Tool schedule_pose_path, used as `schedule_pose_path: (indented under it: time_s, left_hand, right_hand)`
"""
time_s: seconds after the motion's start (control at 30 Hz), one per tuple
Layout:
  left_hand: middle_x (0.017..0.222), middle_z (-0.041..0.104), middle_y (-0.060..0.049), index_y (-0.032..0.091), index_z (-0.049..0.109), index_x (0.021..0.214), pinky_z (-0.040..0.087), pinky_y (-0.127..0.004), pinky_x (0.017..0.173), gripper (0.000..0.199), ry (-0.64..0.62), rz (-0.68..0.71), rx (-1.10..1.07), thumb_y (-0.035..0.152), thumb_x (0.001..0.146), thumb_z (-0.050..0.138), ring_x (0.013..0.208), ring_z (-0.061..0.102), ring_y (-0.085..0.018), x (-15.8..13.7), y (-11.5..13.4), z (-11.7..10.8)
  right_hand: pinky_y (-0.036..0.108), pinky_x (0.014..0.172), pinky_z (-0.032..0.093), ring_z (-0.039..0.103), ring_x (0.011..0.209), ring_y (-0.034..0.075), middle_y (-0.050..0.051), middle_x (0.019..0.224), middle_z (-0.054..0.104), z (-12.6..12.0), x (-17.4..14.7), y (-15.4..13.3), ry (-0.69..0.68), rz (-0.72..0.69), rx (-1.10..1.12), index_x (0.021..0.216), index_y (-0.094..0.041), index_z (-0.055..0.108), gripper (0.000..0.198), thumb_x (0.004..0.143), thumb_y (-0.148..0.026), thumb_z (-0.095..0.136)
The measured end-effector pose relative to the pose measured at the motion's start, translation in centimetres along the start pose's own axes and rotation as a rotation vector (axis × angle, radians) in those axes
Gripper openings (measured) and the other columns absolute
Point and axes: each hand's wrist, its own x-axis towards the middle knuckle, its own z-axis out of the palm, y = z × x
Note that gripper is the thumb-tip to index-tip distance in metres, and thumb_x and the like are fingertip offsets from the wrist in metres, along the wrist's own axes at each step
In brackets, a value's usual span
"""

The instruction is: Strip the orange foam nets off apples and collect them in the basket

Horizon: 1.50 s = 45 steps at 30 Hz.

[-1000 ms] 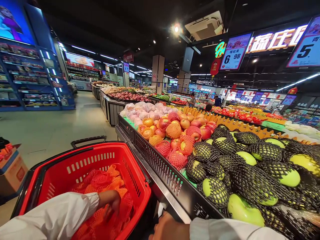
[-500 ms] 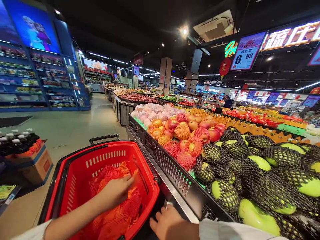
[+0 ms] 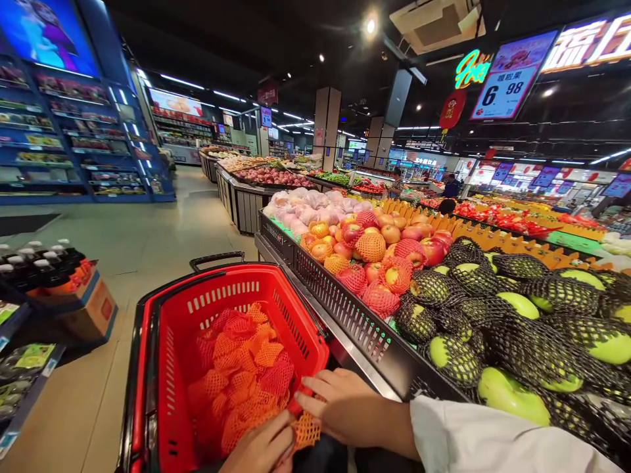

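Your 2 hands met at the near rim of the red basket [image 3: 162, 368]. Your left hand [image 3: 261, 447] curled around 1 orange foam net [image 3: 306, 430], gripping it at the basket's edge, and your right hand [image 3: 340, 404] rested fingers-down on the same net and the rim, loosely closed over it. Your white sleeve [image 3: 493, 440] covered the right forearm.

1 basket stood there, with 1 black handle [image 3: 217, 259] at its far end. It held a loose heap of orange and red foam nets [image 3: 246, 368], too tangled to count. Just right of it ran 1 black slotted produce bench [image 3: 345, 315]. On the bench lay green apples in black nets [image 3: 513, 322], then red apples, some in orange nets [image 3: 374, 253], then pale bagged fruit [image 3: 310, 207] farther back.

The floor [image 3: 148, 230] was pale tile in a supermarket aisle, with blue shelving [image 3: 73, 144] on the left and 1 price sign reading 6.98 [image 3: 503, 92] overhead. 1 cardboard box of dark-capped bottles [image 3: 59, 282] sat on the floor to the left.
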Motion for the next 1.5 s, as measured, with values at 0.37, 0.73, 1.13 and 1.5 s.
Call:
schedule_pose_path:
  time_s: [0.37, 0.73, 1.13, 1.5]
  left_hand:
    - [0.094, 0.064, -0.004, 0.022, 0.046, 0.083, 0.048, -0.021, 0.062, 0.017, 0.133, -0.142, -0.129, 0.005, 0.085, 0.043, 0.069, 0.063, -0.013, 0.7, 0.5, -2.1]
    - [0.084, 0.067, -0.004, 0.021, 0.048, 0.08, 0.049, -0.025, 0.067, 0.017, 0.071, -0.038, -0.299, 0.005, 0.077, 0.043, 0.075, 0.062, -0.018, 1.0, 1.7, -2.0]
    - [0.105, 0.069, -0.002, 0.025, 0.048, 0.115, 0.053, -0.023, 0.087, 0.035, 0.342, -0.235, -0.48, 0.009, 0.083, 0.053, 0.097, 0.068, -0.015, -0.3, 0.3, -2.2]
    - [0.096, 0.066, -0.006, 0.018, 0.062, 0.099, 0.051, -0.023, 0.08, 0.016, 0.078, -0.192, -0.507, 0.016, 0.092, 0.048, 0.088, 0.065, -0.017, 1.3, 1.0, -3.4]
  right_hand:
    - [0.03, 0.074, 0.044, 0.06, 0.089, 0.019, 0.007, 0.098, 0.068, -0.7, 0.4, -0.4, 0.023, 0.086, 0.253, 0.095, -0.017, 0.056, 0.008, 0.092, -0.024, 0.054]
    - [0.029, 0.078, 0.043, 0.06, 0.081, 0.017, 0.001, 0.076, 0.067, 0.6, -0.2, -2.0, 0.135, -0.242, 0.367, 0.082, -0.02, 0.057, 0.016, 0.09, -0.033, 0.052]
    - [0.023, 0.055, 0.031, 0.047, 0.058, 0.011, -0.006, 0.062, 0.052, 0.0, 0.4, -1.0, -0.2, 0.251, 0.767, 0.074, -0.018, 0.06, 0.047, 0.064, -0.059, 0.081]
    - [0.021, 0.057, 0.035, 0.042, 0.059, 0.008, -0.004, 0.068, 0.051, -0.8, 0.5, -1.4, -0.024, 0.338, 1.573, 0.08, -0.014, 0.058, 0.038, 0.072, -0.045, 0.078]
